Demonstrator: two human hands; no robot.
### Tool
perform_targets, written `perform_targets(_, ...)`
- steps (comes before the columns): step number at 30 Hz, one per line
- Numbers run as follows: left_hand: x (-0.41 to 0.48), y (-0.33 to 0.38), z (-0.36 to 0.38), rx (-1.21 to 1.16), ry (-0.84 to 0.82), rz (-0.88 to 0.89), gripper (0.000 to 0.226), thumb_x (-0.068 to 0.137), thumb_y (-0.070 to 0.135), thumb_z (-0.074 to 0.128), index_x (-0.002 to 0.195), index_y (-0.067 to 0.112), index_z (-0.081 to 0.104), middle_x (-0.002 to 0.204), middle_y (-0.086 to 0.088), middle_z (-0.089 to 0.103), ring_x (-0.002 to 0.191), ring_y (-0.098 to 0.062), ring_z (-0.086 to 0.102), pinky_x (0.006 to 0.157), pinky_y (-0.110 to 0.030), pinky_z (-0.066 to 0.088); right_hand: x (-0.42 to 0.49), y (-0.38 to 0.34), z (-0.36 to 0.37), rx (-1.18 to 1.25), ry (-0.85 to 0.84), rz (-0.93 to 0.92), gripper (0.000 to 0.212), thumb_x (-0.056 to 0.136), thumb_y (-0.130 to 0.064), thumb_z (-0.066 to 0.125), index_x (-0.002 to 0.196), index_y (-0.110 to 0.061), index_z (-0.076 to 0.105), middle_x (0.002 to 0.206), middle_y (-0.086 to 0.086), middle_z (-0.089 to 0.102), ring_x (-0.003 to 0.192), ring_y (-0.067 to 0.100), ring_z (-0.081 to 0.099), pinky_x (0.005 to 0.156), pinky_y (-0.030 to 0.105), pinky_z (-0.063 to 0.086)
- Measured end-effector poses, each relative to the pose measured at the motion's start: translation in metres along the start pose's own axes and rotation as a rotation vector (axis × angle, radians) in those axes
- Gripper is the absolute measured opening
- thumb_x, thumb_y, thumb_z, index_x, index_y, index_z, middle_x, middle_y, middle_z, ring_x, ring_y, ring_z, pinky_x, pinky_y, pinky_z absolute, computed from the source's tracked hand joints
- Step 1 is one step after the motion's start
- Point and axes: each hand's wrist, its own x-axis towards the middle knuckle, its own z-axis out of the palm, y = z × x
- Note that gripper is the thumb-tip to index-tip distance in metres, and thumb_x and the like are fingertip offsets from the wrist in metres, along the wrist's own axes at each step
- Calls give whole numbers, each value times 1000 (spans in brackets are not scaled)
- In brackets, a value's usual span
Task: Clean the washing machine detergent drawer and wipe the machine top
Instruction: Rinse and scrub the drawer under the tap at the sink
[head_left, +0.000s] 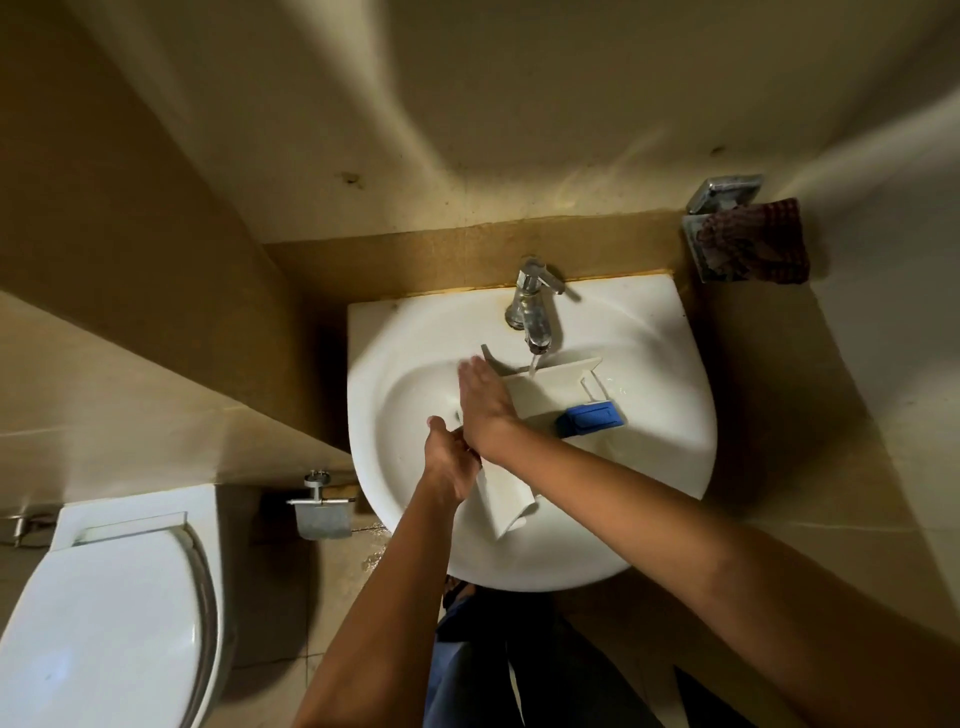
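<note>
The white detergent drawer (550, 395) lies tilted in the white sink (660, 395), with a blue insert (589, 420) at its right side. Water runs from the chrome tap (535, 312) onto the drawer's far end. My left hand (449, 462) grips the drawer's near end, by its front panel (506, 499). With straight fingers, my right hand (483, 400) lies flat on the drawer's left side and reaches across above the left hand. Part of the drawer is hidden under both hands.
A toilet (104, 613) with its lid down stands at the lower left. A toilet-paper holder (322, 512) is fixed to the wall beside the sink. A dark checked cloth (753, 244) hangs on a metal holder (722, 197) at the upper right.
</note>
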Motion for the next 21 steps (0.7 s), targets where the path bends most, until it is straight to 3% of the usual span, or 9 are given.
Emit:
perform_targets(3, -1, 5, -1, 15, -20, -21, 72, 102, 53, 15, 143, -2, 39, 143, -20, 47, 134, -32, 43, 110, -38, 32, -17, -20, 19, -200, -35, -158, 67, 98, -45, 25, 152, -8, 9, 159, 9, 11, 147, 24, 6, 119, 39, 3)
perform_targets(7, 6, 11, 0, 55, 36, 8, 62, 102, 51, 24, 123, -2, 49, 100, -18, 60, 89, -31, 58, 89, -40, 45, -75, -22, 31, -290, 30, -252, 68, 98, -42, 25, 151, -2, 7, 160, 11, 7, 148, 24, 3, 119, 38, 3)
perform_targets(10, 6, 5, 8, 189, 49, 36, 49, 104, 40, 26, 105, 1, 55, 89, -13, 61, 77, -25, 57, 76, -34, 49, -93, 2, 23, -62, 40, -321, 65, 97, -36, 36, 151, -5, 17, 159, 9, 12, 147, 20, 6, 119, 33, 1)
perform_targets(12, 1, 4, 13, 293, 48, 116, 53, 104, 38, 21, 107, 1, 60, 100, -16, 65, 86, -26, 61, 75, -32, 50, -81, 15, 13, 115, 30, -266, 61, 96, -30, 41, 150, -7, 24, 158, 7, 19, 146, 18, 11, 120, 31, 3)
perform_targets(13, 4, 3, 13, 298, 28, 114, 57, 104, 39, 19, 119, 0, 59, 114, -18, 64, 98, -28, 62, 83, -34, 50, -68, 16, 9, 151, 40, -205, 61, 96, -30, 40, 150, -8, 23, 158, 7, 18, 146, 17, 9, 120, 31, 2)
perform_targets(15, 3, 6, 13, 259, -23, 63, 62, 104, 44, 15, 141, 4, 45, 139, -16, 52, 126, -31, 51, 106, -39, 40, -46, 12, 2, 82, 48, -107, 65, 98, -35, 35, 152, -6, 11, 160, 8, 7, 148, 19, -1, 119, 34, -4)
perform_targets(17, 5, 11, 11, 195, -53, 15, 69, 102, 53, 15, 145, 4, 39, 145, -15, 47, 135, -29, 43, 115, -39, 30, -33, -1, 5, -44, 41, -96, 69, 99, -40, 32, 151, -4, 5, 160, 10, 3, 148, 23, -2, 118, 36, -4)
perform_targets(19, 8, 14, 9, 172, -42, 0, 73, 100, 58, 18, 137, 2, 46, 131, -17, 57, 125, -30, 51, 110, -37, 35, -37, -15, 15, -130, 29, -153, 69, 100, -42, 33, 151, -3, 6, 160, 11, 8, 147, 24, 5, 119, 34, 4)
perform_targets(21, 5, 14, 11, 230, -2, 22, 64, 101, 54, 23, 123, 2, 53, 103, -16, 64, 98, -30, 61, 94, -37, 44, -53, -27, 28, -203, 19, -202, 69, 100, -42, 32, 150, -2, 6, 159, 11, 9, 147, 23, 7, 119, 33, 7)
